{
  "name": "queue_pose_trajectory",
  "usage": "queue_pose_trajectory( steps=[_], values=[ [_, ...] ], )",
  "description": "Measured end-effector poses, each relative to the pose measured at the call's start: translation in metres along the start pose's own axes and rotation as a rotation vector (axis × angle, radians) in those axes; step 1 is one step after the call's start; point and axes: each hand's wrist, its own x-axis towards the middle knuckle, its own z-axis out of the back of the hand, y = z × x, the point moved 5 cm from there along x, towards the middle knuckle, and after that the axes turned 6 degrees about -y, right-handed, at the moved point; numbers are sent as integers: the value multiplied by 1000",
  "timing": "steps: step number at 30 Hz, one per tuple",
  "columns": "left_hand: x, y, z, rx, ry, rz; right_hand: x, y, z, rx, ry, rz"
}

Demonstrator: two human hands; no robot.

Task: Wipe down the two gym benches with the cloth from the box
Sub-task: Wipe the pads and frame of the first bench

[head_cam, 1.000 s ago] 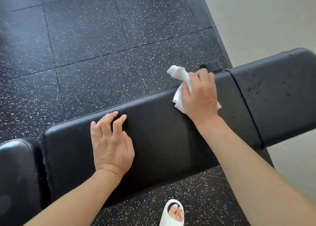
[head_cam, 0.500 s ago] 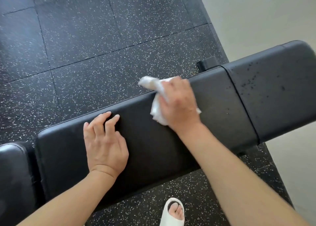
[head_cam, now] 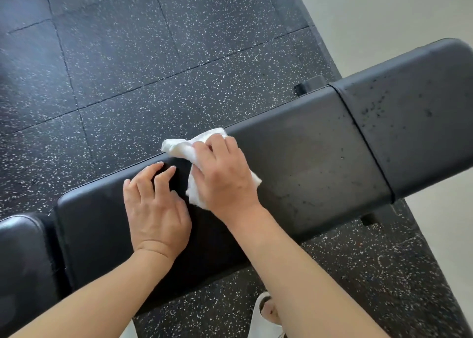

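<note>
While the right hand (head_cam: pixel 225 176) presses the white cloth (head_cam: pixel 179 147) flat against the black bench pad (head_cam: pixel 307 163), the left hand (head_cam: pixel 156 209) rests open beside it. Soft and light, the cloth likely bunches; palm pressure over its middle should suit.

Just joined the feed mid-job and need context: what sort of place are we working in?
Most likely a gym. The black padded bench has separate cushion sections, and it stands on speckled rubber floor tiles. The right hand presses a white cloth on the pad.
</note>
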Motion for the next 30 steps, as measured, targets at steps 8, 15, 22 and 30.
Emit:
queue_pose_trajectory(
  steps=[8, 15, 22, 30],
  values=[
    [-2, 1, 1, -31, -42, -1, -52, -141, 98, -152, -162, -151],
    [-1, 0, 3, -23, -33, 6, -39, -40, 26, -144, -34, -170],
    [-1, -3, 5, -42, -46, 21, -38, 0, 7, 38, -53, -112],
    [-1, -5, 9, -39, 18, -12, -76, -107, 79, -186, -385, -504]
  ],
)
